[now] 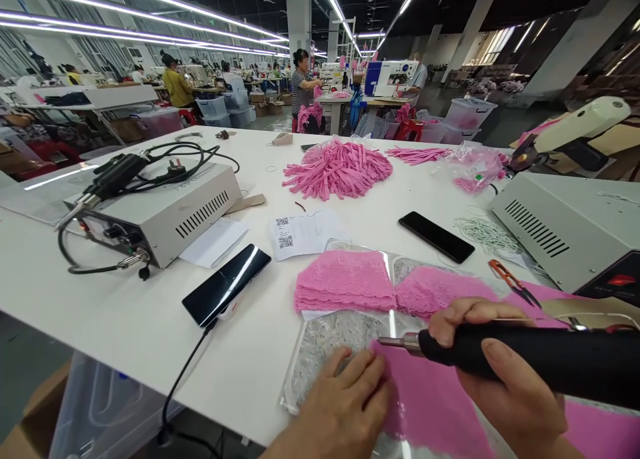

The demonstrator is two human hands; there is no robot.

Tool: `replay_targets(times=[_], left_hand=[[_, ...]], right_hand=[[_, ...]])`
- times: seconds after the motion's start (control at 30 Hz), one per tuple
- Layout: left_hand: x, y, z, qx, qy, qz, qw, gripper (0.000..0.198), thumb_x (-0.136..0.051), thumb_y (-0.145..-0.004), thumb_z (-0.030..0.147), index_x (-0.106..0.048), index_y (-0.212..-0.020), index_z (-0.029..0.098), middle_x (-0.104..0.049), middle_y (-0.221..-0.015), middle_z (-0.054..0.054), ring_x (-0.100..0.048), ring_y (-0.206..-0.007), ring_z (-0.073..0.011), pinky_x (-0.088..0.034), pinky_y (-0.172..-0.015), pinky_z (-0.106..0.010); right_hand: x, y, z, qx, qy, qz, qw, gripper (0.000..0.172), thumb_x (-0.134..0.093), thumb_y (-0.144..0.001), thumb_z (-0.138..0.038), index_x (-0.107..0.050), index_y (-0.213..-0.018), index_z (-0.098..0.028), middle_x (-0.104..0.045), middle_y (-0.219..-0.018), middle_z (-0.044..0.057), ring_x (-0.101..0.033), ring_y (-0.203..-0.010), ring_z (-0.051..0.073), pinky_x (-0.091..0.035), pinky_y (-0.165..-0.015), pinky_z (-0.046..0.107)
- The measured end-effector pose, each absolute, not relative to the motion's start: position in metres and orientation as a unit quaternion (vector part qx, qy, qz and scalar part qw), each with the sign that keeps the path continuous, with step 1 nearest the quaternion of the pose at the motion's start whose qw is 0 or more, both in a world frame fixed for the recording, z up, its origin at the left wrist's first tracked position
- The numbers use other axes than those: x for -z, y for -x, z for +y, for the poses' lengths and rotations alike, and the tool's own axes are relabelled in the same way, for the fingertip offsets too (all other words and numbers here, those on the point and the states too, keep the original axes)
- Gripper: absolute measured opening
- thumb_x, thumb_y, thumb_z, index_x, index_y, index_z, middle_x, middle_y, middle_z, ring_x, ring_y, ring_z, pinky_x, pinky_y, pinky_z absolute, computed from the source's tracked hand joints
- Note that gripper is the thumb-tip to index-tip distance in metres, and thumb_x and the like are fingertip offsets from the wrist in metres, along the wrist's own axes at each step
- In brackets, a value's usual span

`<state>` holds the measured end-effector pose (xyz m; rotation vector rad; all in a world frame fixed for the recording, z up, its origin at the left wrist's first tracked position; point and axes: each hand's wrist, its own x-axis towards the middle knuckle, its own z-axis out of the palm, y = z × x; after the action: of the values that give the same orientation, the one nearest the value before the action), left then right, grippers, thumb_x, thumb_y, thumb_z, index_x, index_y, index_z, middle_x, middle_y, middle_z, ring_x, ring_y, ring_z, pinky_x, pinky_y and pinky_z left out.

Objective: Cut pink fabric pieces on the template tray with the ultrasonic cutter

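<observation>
My right hand (500, 379) is wrapped round a black hot-cutting tool (525, 359), whose metal tip points left just above a piece of pink lace fabric (430, 405). My left hand (340, 405) lies on the left edge of that fabric with its fingers flat and together, pressing it onto a clear plate (315, 352). Two stacks of pink lace pieces (345, 282) sit just beyond the tool tip.
A grey control box (165, 212) with cables stands at left, a second box (565, 225) at right. Two phones (225, 282) (436, 235), orange snips (513, 282), papers (305, 232) and a pile of pink strips (337, 169) lie on the white table (115, 312). Other people work at the far tables.
</observation>
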<state>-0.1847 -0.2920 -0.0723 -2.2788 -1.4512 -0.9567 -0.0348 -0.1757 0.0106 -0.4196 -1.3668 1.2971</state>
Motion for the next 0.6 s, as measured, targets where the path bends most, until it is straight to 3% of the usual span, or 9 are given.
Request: replay_targets(times=[0.27, 0.6], left_hand=[[0.0754, 0.1863, -0.2931, 0.318, 0.804, -0.483, 0.136, 0.019, -0.049, -0.095, 0.021, -0.064, -0.106, 0.016, -0.066, -0.119, -0.004, -0.054, -0.122, -0.0174, -0.023, -0.116, -0.037], [0.0775, 0.1872, -0.2939, 0.299, 0.806, -0.494, 0.133, 0.02, -0.052, -0.093, 0.021, -0.062, -0.109, 0.017, -0.067, -0.118, -0.006, -0.053, -0.123, -0.0179, -0.027, -0.116, -0.04]], right_hand=[[-0.0104, 0.0361, -0.1757, -0.556, 0.163, -0.584, 0.569, 0.006, -0.063, -0.084, -0.026, -0.064, -0.085, -0.021, -0.057, -0.075, 0.002, -0.059, -0.057, 0.015, -0.054, -0.055, 0.031], [-0.01, 0.0365, -0.176, -0.554, 0.168, -0.582, 0.572, 0.007, -0.065, -0.083, -0.028, -0.065, -0.085, -0.021, -0.057, -0.075, 0.003, -0.059, -0.057, 0.015, -0.055, -0.055, 0.031]])
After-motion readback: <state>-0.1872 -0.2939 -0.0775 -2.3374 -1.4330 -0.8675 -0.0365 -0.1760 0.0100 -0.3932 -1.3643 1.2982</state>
